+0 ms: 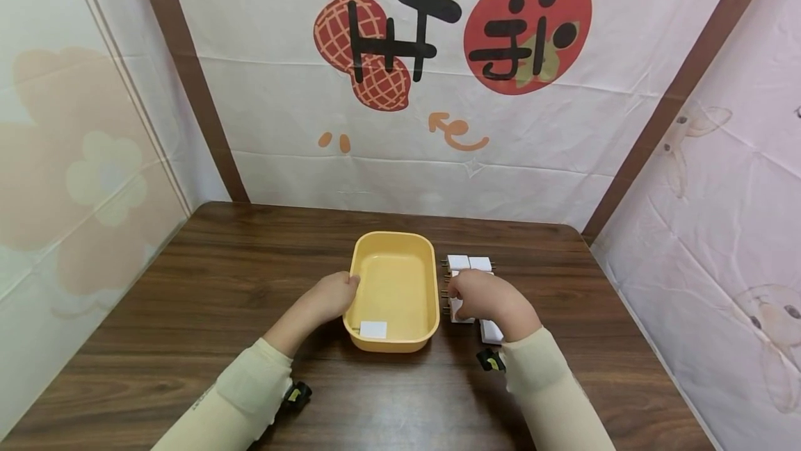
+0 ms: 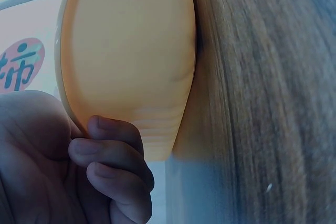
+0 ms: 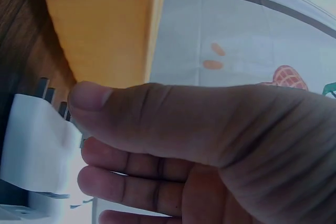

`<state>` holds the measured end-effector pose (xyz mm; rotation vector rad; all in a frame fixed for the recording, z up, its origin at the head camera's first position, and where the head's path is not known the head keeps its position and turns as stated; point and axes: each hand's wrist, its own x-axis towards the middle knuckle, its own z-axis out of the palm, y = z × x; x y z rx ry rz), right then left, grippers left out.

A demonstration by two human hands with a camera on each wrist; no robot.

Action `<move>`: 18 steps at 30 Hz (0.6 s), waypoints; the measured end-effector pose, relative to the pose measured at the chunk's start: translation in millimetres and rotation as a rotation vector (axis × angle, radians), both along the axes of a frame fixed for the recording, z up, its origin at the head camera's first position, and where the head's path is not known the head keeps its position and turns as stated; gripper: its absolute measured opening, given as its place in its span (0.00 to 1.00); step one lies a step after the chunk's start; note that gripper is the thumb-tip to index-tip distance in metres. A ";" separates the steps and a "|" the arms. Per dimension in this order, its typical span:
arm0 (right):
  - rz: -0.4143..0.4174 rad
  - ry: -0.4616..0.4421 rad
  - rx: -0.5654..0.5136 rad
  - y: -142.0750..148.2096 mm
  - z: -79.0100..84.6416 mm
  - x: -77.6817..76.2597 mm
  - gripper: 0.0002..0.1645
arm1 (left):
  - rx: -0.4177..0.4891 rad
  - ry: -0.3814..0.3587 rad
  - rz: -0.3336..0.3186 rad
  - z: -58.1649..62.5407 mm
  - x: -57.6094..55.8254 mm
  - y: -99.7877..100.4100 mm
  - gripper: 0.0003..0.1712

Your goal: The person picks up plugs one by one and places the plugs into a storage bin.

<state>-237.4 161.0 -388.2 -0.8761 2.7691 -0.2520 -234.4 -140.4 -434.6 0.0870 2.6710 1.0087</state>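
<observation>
A yellow plastic tray (image 1: 391, 245) stands on the table, with one white charger plug (image 1: 373, 329) lying in its near left corner. At the tray's left wall, my left hand (image 1: 333, 295) grips the rim, its fingertips (image 2: 105, 124) curled against the outside. To the right of the tray lie several more white charger plugs (image 1: 458, 262), metal prongs mostly pointing left. Over this group is my right hand (image 1: 491, 298), thumb and fingers apart. Its thumb tip (image 3: 89, 97) and fingers come right beside one white plug (image 3: 37, 145) in the right wrist view. The hand hides part of the group.
The dark wooden table (image 1: 263, 249) reaches back to a printed white curtain (image 1: 275, 117). More curtain hangs along the left and right sides. One plug (image 1: 491, 331) lies nearest me, below the right hand. Dark straps with small devices (image 1: 491, 360) hang at both wrists.
</observation>
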 end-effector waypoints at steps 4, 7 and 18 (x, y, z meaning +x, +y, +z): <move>-0.009 0.010 0.022 1.5 -6.1 -3.5 0.29 | -0.007 0.003 -0.004 0.4 -0.2 0.2 0.28; -0.028 0.006 0.044 1.8 -8.9 -5.3 0.27 | -0.008 0.010 -0.005 -0.3 -0.7 0.3 0.27; -0.091 -0.001 0.111 -0.4 -14.0 -5.3 0.12 | -0.013 0.008 0.011 -2.4 -0.8 0.7 0.27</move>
